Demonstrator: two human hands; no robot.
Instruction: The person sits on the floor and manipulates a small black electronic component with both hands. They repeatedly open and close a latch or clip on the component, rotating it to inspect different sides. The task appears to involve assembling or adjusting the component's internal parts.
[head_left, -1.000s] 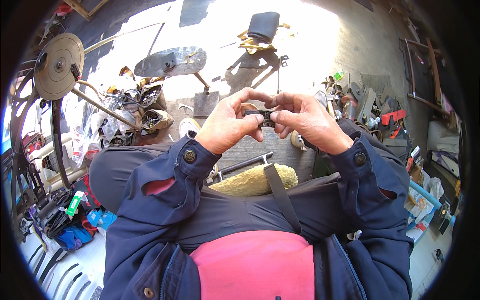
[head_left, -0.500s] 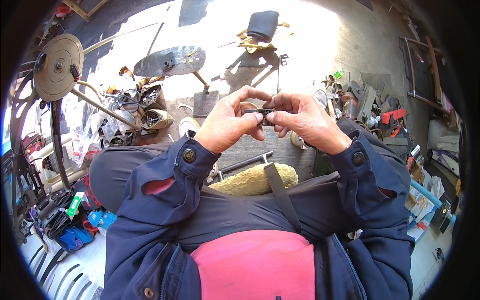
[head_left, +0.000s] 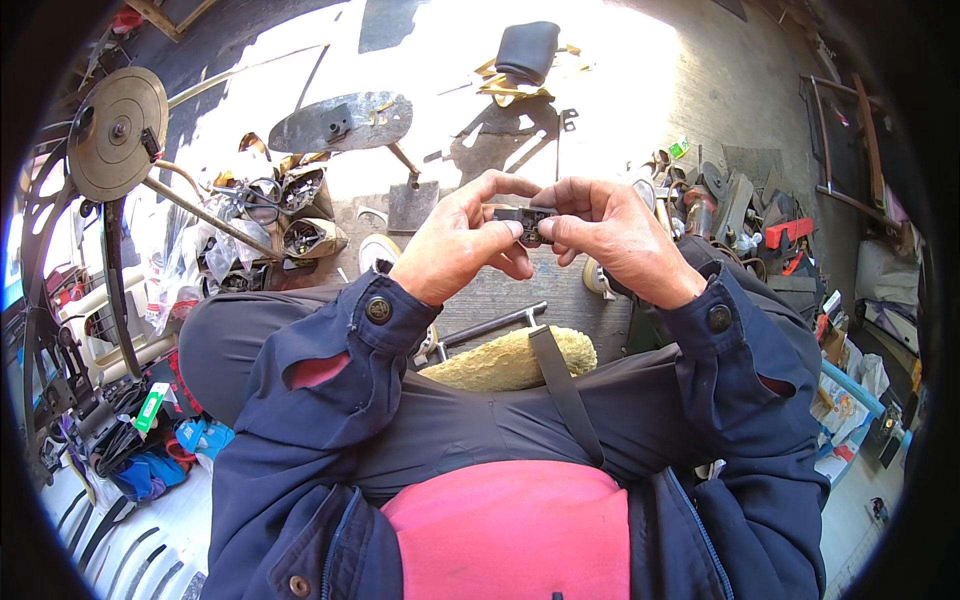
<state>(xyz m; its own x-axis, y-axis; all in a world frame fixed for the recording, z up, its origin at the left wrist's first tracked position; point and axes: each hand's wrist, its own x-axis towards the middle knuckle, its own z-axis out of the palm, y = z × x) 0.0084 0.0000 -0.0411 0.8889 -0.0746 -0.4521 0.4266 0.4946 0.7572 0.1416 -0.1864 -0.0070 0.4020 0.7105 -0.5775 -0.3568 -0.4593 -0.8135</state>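
Between my two hands, above my lap, is a small black block-like part (head_left: 526, 226) with a recessed face and what looks like bits of metal in it. Its left end is pinched by the thumb and fingers of my left hand (head_left: 470, 235). At the other end, my right hand (head_left: 615, 235) grips it the same way, thumb on the near face. Fingers cover both ends, and its exact kind is too small to make out. Below the hands, a yellow fleecy roll (head_left: 510, 360) with a dark strap (head_left: 562, 390) across it lies against my lap.
A round metal disc (head_left: 118, 135) on a stand rises at the left. Sacks of small parts (head_left: 305, 215) stand beyond my left knee, near an oval metal plate (head_left: 340, 122). Tools and a red-handled item (head_left: 788, 232) crowd the right. A dark stool seat (head_left: 527, 52) is far ahead.
The black part has turned so that more of its recessed face shows. My right fingers have shifted slightly; both hands stay in nearly the same place.
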